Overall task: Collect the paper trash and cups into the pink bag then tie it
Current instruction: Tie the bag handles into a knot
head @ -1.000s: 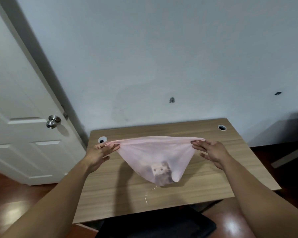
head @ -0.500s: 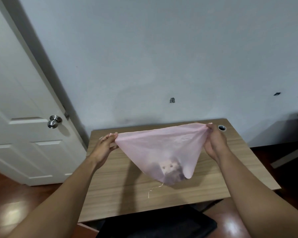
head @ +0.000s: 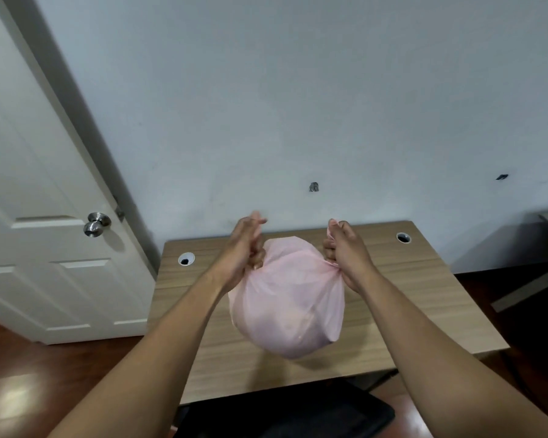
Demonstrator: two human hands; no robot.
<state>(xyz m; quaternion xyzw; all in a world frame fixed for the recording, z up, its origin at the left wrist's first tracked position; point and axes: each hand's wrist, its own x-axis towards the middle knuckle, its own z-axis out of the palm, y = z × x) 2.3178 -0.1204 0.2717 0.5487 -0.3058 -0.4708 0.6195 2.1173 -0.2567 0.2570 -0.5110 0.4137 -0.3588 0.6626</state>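
Note:
The pink bag (head: 287, 298) hangs in the air over the wooden desk (head: 418, 279), bulging round at the bottom with its contents hidden inside. My left hand (head: 244, 248) grips the bag's gathered left corner, fingers curled. My right hand (head: 345, 248) grips the twisted right corner, a tip of pink plastic sticking out above its fist. The two hands are close together, with the bag's top folded over between them.
The desk has two round cable holes, one at the left (head: 186, 259) and one at the right (head: 403, 238). A white door with a metal knob (head: 95, 224) stands to the left. A dark chair seat (head: 285, 415) sits below the desk's front edge.
The bag's mouth was stretched wide between my hands; both hands have now come inward and bunched its corners, and the bag has swung up and rounded out.

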